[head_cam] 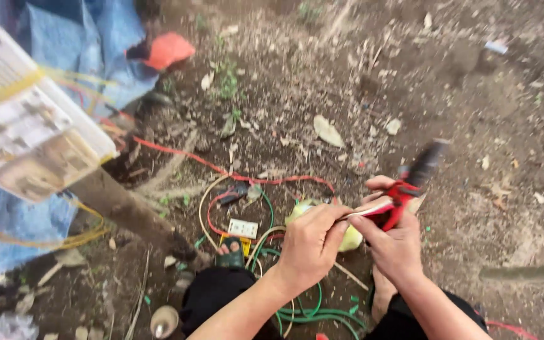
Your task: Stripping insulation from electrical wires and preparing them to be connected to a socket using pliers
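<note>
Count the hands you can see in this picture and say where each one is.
2. The left hand is low in the middle, pinching a thin wire; the right hand is beside it, gripping a red-handled tool. No others show.

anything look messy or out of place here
Yes. Red, green and pale wires lie tangled on bare dirt among dry leaves, with a small white socket plate loose among them. The red-handled tool in the right hand is motion-blurred.

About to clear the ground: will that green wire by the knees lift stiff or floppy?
The green wire lies in loose curves, so probably floppy. It looks thin, likely light. It crosses a red wire, so may snag.
</note>
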